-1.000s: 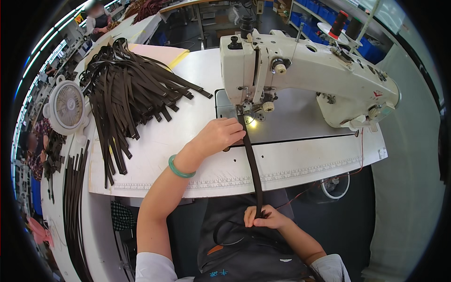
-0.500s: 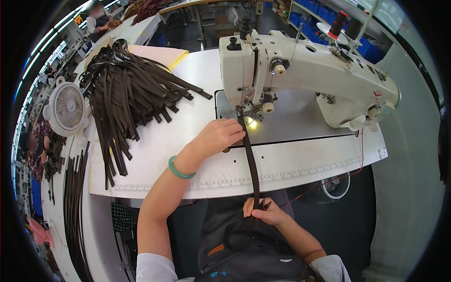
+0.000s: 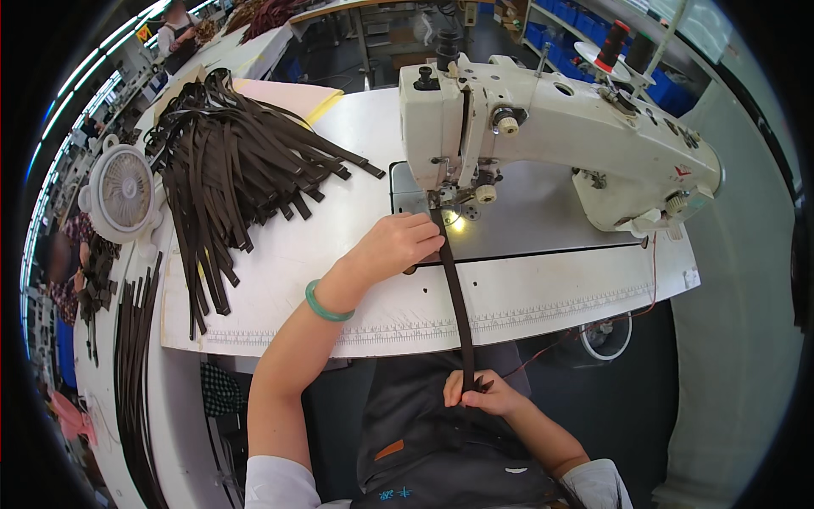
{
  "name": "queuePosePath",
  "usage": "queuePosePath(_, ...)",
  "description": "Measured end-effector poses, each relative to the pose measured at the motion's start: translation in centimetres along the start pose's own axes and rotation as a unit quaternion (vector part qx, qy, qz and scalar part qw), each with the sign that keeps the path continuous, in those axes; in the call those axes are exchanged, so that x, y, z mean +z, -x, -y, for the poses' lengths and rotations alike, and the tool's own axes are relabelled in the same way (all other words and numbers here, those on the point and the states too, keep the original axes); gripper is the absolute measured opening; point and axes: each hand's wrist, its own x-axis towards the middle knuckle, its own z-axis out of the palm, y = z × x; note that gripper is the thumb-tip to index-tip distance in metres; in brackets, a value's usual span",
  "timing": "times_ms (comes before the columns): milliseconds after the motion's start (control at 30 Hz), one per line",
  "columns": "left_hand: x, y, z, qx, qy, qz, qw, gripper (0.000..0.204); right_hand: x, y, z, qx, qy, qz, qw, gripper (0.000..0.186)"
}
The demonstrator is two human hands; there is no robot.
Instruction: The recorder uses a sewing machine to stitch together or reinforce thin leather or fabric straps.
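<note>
A long dark brown strap runs from under the presser foot of a white sewing machine down over the table's front edge. Close to the needle area, my left hand pinches the strap, its fingers pressed together. A green bangle circles that wrist. Lower down, in front of the apron, my right hand is closed around the strap's near end. A small dark pointed piece sticks out between those fingers; its kind is mostly hidden. Light from the machine shines on its metal plate.
A heap of brown straps covers the table's left side, beside a white fan. More strips hang along the left edge. A printed ruler lines the front edge. Thread spools stand behind. Another person works far left.
My right hand has moved slightly down and right, with the strap's lower part shifting along. The loop of strap below it no longer shows. My left hand stays almost still.
</note>
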Motion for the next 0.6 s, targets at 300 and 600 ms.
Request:
queuePosePath(300,-0.1,-0.1,-0.1,0.008,-0.014,0.009,1.0,0.02,0.1,1.7,-0.2,0.0,0.007,0.052,0.999,0.021)
queuePosePath(600,0.0,-0.1,-0.1,0.01,-0.007,0.006,1.0,0.021,0.2,1.1,0.3,0.01,0.0,0.042,0.999,0.028)
